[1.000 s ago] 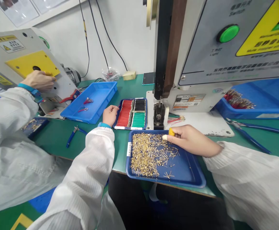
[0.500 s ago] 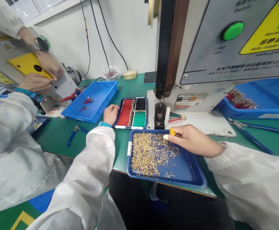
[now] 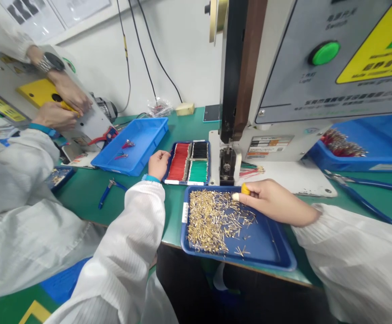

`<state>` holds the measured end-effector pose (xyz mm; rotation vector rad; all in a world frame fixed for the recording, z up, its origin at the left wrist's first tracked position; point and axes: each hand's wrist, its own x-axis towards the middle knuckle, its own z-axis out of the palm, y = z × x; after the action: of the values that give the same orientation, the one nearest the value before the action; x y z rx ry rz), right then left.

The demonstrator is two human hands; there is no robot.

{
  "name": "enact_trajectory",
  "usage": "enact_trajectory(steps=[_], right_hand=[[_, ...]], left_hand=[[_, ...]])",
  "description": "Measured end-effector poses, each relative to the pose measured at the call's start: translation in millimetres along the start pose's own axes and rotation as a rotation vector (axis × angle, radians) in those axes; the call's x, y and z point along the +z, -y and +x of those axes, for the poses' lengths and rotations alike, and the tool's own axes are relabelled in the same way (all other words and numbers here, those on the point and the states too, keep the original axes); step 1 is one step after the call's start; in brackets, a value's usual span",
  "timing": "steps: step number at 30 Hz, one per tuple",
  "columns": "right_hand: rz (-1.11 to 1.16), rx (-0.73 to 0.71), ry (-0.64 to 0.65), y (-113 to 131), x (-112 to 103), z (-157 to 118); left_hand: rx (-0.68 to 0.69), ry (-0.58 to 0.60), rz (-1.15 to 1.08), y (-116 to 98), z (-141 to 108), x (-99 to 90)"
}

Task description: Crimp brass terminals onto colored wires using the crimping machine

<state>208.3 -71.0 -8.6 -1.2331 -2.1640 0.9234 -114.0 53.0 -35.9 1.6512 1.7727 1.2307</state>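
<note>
My left hand (image 3: 158,165) is closed at the left edge of a tray of sorted wires, beside the red wires (image 3: 179,163); whatever its fingertips pinch is too small to name. Green wires (image 3: 198,171) and black wires (image 3: 200,150) fill the tray's other compartments. My right hand (image 3: 270,198) is closed over the top edge of a dark blue tray (image 3: 266,256), with finger and thumb pressed together; yellow covers show on its fingertips. What it may hold is hidden. Many small gold metal pins (image 3: 206,220) lie in that tray's left and middle.
A press machine (image 3: 227,162) stands behind the pin tray. Pliers (image 3: 351,182) and a blue bin (image 3: 381,157) lie at right. Another blue bin (image 3: 131,166) and small cutters (image 3: 110,189) are at left, near a co-worker's hands (image 3: 61,108) at a second machine.
The whole view has shifted slightly, so things appear a little lower and farther right. Both of my hands stay at about the same places beside the trays.
</note>
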Motion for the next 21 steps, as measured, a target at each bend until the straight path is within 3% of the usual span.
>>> enact_trajectory(steps=[5, 13, 17, 21], right_hand=[[0.009, 0.007, 0.03, 6, 0, 2], [-0.044, 0.009, 0.025, 3, 3, 5], [-0.049, 0.024, 0.022, 6, 3, 4], [-0.034, 0.026, 0.018, 9, 1, 5]], left_hand=[[0.073, -0.07, -0.037, -23, -4, -3.9], [0.217, 0.047, -0.137, -79, -5, 24.1], [0.221, 0.009, -0.128, -75, -19, 39.7], [0.204, 0.053, -0.121, -60, -27, 44.0]])
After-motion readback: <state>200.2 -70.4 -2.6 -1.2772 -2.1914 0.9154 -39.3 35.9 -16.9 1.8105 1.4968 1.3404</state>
